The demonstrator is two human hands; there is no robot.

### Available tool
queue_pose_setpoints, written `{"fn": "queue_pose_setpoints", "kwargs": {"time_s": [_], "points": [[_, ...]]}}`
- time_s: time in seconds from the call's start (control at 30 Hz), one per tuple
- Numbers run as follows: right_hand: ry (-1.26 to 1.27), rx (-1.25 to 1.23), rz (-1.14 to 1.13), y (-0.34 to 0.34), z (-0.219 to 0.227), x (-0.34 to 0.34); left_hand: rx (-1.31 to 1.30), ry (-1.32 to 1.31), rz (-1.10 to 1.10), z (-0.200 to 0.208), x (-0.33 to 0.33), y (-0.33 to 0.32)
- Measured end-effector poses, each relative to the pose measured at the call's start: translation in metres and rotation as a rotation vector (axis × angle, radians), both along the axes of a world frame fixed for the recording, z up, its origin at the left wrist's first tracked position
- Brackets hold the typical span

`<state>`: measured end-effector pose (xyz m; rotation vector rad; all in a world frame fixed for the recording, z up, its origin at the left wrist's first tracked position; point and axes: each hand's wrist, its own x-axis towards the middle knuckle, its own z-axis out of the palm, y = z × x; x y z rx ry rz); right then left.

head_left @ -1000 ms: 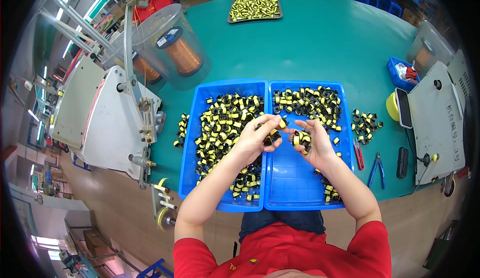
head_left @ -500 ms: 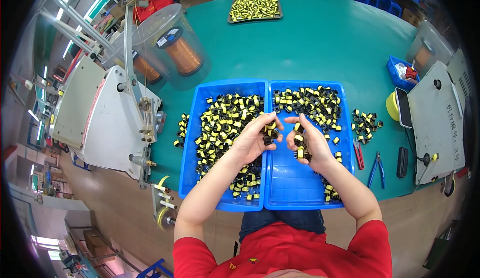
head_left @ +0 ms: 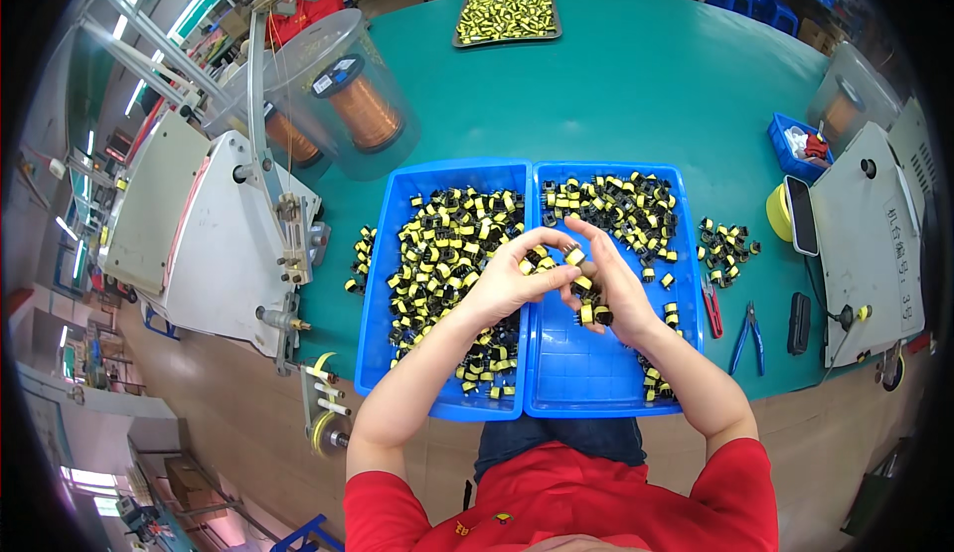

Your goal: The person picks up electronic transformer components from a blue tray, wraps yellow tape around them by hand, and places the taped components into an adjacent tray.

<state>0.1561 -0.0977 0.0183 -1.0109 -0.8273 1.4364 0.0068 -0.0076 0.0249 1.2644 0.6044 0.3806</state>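
Over the seam between two blue trays, my left hand (head_left: 517, 276) and my right hand (head_left: 618, 289) come together. Both are closed around small black bobbins wrapped in yellow tape. Several bobbins (head_left: 594, 311) rest in the curled fingers of the right hand. Thumb and fingers of the left reach to a bobbin (head_left: 574, 256) beside the right palm, with more bobbins partly hidden in its grip. A dense heap of bobbins (head_left: 442, 254) fills the left tray (head_left: 378, 299). In the right tray (head_left: 571, 378), bobbins lie along the far and right sides.
Loose bobbins (head_left: 727, 252), red-handled cutters (head_left: 713, 312), blue pliers (head_left: 750, 338) and a phone (head_left: 801, 214) lie right of the trays. White machines (head_left: 234, 244) flank the green table (head_left: 596, 75). Copper wire spools (head_left: 366, 115) and a dark tray (head_left: 507, 42) of yellow pieces stand farther back.
My left hand has moved right, its fingers now meeting the right hand at a bobbin. The right hand has stayed nearly in place, its fingers turned slightly inward.
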Motion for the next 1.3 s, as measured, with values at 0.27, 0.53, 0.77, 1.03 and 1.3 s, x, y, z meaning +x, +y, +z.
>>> {"fn": "queue_pose_setpoints", "kwargs": {"time_s": [0.27,0.53,0.77,1.03,1.3], "points": [[0.535,-0.296,0.024,0.013,-0.025,0.02,0.079,-0.051,0.07,0.003,-0.006,0.01],[0.169,-0.388,0.187,0.006,-0.016,0.011,0.532,0.373,-0.614,0.029,-0.053,0.046],[0.12,-0.315,0.253,0.004,-0.015,0.002,0.184,0.629,-0.516,0.049,-0.069,0.046],[0.096,-0.1,0.227,0.001,-0.011,-0.009,0.458,0.124,-0.245,0.008,-0.035,0.037],[0.191,-0.21,0.109,0.003,-0.013,0.0,0.198,-0.071,-0.115,0.004,-0.011,0.014]]}}
